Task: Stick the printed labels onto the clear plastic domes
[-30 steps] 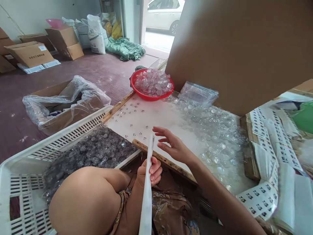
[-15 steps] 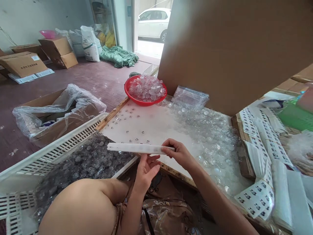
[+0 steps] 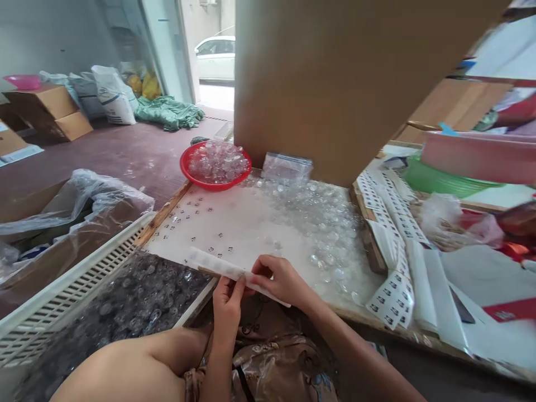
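Fingers (image 3: 238,291) of the left hand (image 3: 226,298) and right hand (image 3: 287,282) are pinched close together on one long white strip (image 3: 211,261), the left thumb and forefinger gripping around its middle, the right ones just beside them; the strip slants across the near edge of the white work surface (image 3: 251,223), one end over the board toward the near-left corner, the other passing beneath the right hand.

Small black-printed marks (image 3: 176,213) are scattered along the left edge, a few closer to the near edge; clear round pieces (image 3: 330,257) cover the right half; a red bowl (image 3: 216,186), heaped with similar clear pieces, sits at the far-left corner; a clear plastic pack (image 3: 286,166) lies at the far edge, before an upright cardboard sheet (image 3: 322,84).

Printed strips (image 3: 391,301) hang over the right edge; beyond the left edge stands a white crate (image 3: 81,272) of darker-looking pieces (image 3: 140,301).
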`<state>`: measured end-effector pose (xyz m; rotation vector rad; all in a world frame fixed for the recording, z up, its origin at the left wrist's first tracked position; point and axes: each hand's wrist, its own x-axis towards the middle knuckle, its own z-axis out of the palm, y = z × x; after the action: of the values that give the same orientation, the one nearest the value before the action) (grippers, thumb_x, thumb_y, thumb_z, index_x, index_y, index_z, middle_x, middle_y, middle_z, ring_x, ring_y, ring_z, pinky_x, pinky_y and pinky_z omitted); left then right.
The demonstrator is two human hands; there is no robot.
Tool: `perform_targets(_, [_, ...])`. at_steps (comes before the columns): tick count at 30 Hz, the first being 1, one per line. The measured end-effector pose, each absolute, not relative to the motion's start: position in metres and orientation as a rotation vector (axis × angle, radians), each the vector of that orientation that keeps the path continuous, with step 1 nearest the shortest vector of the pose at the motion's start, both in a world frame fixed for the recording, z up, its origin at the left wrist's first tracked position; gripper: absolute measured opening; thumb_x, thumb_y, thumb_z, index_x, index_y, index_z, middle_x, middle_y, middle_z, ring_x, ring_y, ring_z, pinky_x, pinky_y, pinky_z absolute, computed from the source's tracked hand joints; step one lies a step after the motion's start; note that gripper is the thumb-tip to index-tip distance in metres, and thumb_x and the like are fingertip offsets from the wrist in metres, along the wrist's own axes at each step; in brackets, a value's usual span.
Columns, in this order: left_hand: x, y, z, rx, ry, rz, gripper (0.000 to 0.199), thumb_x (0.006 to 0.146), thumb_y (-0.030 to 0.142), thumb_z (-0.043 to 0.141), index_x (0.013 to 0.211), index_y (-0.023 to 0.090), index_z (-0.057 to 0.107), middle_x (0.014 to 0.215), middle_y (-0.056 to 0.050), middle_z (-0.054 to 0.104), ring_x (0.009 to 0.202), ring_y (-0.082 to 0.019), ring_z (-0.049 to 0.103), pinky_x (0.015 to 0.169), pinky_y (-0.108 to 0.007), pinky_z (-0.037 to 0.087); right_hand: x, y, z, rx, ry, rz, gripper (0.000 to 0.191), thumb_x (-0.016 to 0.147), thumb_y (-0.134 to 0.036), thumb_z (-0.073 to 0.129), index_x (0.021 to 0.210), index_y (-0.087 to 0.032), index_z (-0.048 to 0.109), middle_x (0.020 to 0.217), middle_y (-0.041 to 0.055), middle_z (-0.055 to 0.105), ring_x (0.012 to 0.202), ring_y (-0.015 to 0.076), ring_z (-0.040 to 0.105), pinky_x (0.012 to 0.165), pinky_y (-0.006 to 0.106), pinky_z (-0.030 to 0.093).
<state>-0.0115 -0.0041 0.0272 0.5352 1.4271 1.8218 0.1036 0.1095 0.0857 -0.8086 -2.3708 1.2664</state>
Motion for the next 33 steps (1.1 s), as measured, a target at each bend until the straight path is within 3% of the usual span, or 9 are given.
perform_targets(4, [-0.013,-0.001,0.029,0.534,1.464,1.776,0.033,0.073,0.043,0.078,0.090,0.014,0.072,0.078,-0.004,0.071,0.072,-0.019,0.067,0.065,-0.029,0.058,0.100,0.104,0.078,-0.908,-2.132,1.396,0.010,0.081,-0.022,0.063,0.071,-0.019,0.063,0.065,-0.0019,0.061,0.061,0.0112,0.050,0.057,0.024,0.036])
perform_targets(9, [-0.012,0.004,0.024,0.484,1.490,1.770,0.038,0.069,0.041,0.081,0.096,0.015,0.073,0.088,-0.004,0.073,0.073,-0.019,0.067,0.066,-0.030,0.060,0.126,0.125,0.062,-1.061,-1.791,1.284,0.023,0.084,-0.042,0.058,0.079,-0.019,0.060,0.068,-0.0014,0.056,0.063,0.0125,0.047,0.057,0.024,0.036])
perform_targets(16, [-0.014,0.005,0.018,0.370,1.476,1.789,0.040,0.071,0.039,0.082,0.103,0.017,0.074,0.095,-0.003,0.074,0.077,-0.015,0.068,0.069,-0.024,0.061,0.281,0.181,0.063,-1.615,-1.530,0.497,0.032,0.085,-0.051,0.055,0.087,-0.019,0.062,0.078,0.0057,0.064,0.071,0.0197,0.055,0.066,0.030,0.042])
perform_targets(19, [-0.012,0.007,0.015,0.348,1.434,1.810,0.039,0.069,0.037,0.083,0.101,0.017,0.074,0.094,-0.002,0.074,0.075,-0.014,0.068,0.068,-0.024,0.061,0.355,0.190,0.061,-1.947,-1.375,-0.035,0.026,0.087,-0.040,0.052,0.089,-0.017,0.064,0.086,0.0111,0.067,0.080,0.0240,0.058,0.077,0.035,0.042])
perform_targets(21, [-0.009,0.008,0.015,0.345,1.413,1.807,0.039,0.068,0.037,0.084,0.099,0.016,0.074,0.093,-0.002,0.074,0.074,-0.014,0.068,0.067,-0.024,0.061,0.392,0.191,0.054,-2.095,-1.307,-0.211,0.024,0.087,-0.034,0.052,0.093,-0.015,0.065,0.092,0.0152,0.068,0.091,0.0283,0.059,0.079,0.037,0.042])
perform_targets(27, [-0.004,0.009,0.019,0.362,1.415,1.791,0.039,0.067,0.036,0.084,0.099,0.015,0.074,0.091,-0.003,0.073,0.075,-0.015,0.067,0.065,-0.023,0.060,0.438,0.195,0.022,-2.532,-1.217,-0.040,0.032,0.087,-0.036,0.055,0.103,-0.012,0.068,0.102,0.0206,0.068,0.094,0.0328,0.064,0.078,0.040,0.045])
perform_targets(33, [-0.006,0.009,0.019,0.381,1.454,1.781,0.041,0.066,0.039,0.084,0.098,0.015,0.075,0.092,-0.004,0.074,0.074,-0.015,0.067,0.066,-0.025,0.061,0.443,0.204,0.003,-2.583,-1.286,0.101,0.039,0.084,-0.040,0.056,0.107,-0.010,0.069,0.099,0.0209,0.069,0.095,0.0329,0.065,0.079,0.040,0.047])
